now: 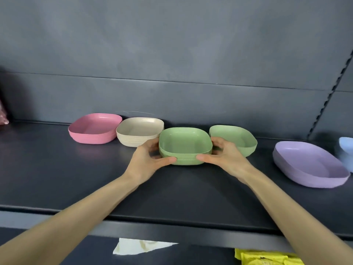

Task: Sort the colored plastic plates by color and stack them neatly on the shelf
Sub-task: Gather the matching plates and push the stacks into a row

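— Which step was in hand?

— The greens, by my judgement; the left grip (150, 157) and the right grip (223, 153) each clasped one side of the green stack (185, 148), thumbs on its near wall, fingers curled round its far corners; it was mid-shelf, nearer the back edge than the front; the pink stack (93, 131) and the cream stack (137, 133) stood side by side to its left, along the back edge of the shelf (76, 178).

— And the next move?

— Probably joining the greens; another green plate (238, 138) lay just behind the right grip, so one lot needed setting squarely into the other, rims aligned, or the pile would sit crooked; the purple plate (309, 167) waited toward the right end.

— Anything unclear?

— Several things; whether the green stack rested on the shelf or hung just above it, I could not tell; the blue thing (345, 152) at the right end was cut off and blurred; how many plates made up the purple or the rear green was not countable.
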The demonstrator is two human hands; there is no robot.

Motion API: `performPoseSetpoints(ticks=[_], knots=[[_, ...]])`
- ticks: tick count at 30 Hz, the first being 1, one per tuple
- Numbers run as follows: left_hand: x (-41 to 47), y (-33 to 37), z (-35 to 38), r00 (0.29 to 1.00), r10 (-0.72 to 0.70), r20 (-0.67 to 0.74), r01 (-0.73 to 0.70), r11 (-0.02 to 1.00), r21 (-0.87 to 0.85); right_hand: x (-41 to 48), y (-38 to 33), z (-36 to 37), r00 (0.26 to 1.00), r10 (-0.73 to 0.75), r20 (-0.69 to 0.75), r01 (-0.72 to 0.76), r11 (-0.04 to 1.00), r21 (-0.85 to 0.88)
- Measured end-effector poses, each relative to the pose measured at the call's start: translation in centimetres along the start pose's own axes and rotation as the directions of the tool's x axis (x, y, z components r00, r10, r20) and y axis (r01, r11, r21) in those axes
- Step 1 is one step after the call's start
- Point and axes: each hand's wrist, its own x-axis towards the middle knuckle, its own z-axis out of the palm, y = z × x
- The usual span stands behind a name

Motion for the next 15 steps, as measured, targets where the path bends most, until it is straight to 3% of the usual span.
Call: performPoseSetpoints(ticks=[9, 15], knots=[[2.6, -1.5, -0.1, 1.0, -0.026, 0.012, 0.025, 0.998, 0.064, 1.2, 0.2, 0.5, 0.999, 0.029, -0.038, -0.03, 1.0, -0.004], [3.6, -1.1, 0.4, 1.0, -0.013, -0.019, 0.017, 0.975, 0.222, 2.7, 0.4, 0.0, 0.998, 0.027, -0.056, -0.029, 0.999, -0.036]])
